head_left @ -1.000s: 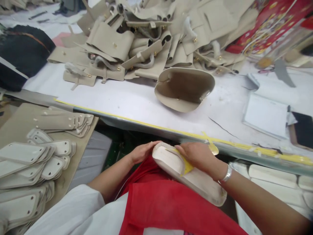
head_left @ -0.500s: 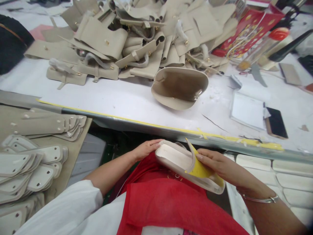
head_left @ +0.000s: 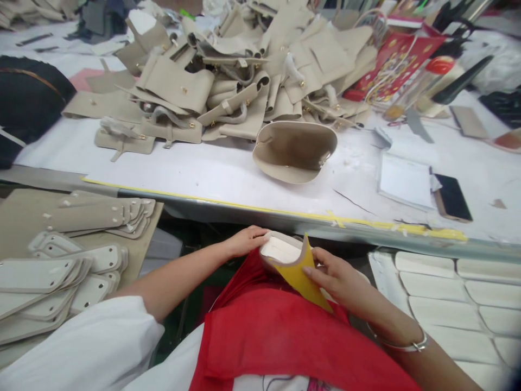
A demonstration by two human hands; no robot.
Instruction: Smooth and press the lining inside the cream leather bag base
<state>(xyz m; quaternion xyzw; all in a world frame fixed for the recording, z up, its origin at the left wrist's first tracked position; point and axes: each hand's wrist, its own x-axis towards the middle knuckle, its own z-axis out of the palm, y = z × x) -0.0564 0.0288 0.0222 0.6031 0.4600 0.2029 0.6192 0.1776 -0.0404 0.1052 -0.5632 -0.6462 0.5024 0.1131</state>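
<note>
My left hand point(head_left: 249, 240) is closed on the far left end of a beige-rimmed leather panel point(head_left: 280, 248) with a pale cream top face. My right hand point(head_left: 336, 274) pinches a curved strip with a bright yellow face point(head_left: 307, 288) and a beige edge. This strip stands up from the panel at its left end and slopes down to the right across it. Both pieces are held over my red apron point(head_left: 301, 336), below the table edge. The right hand and the strip hide much of the panel's right part.
On the white table point(head_left: 203, 168) lie a heap of beige bag parts point(head_left: 179, 84), an open beige bag body point(head_left: 297, 152), a notepad point(head_left: 405, 179) and a phone point(head_left: 452, 198). Stacked strap-like pieces point(head_left: 93, 258) are at left; rows of cream panels point(head_left: 439, 296) sit at right.
My right hand has moved left with the yellow-faced strip, whose raised edge is now nearer my left hand. Less of the cream face shows. The view has shifted slightly.
</note>
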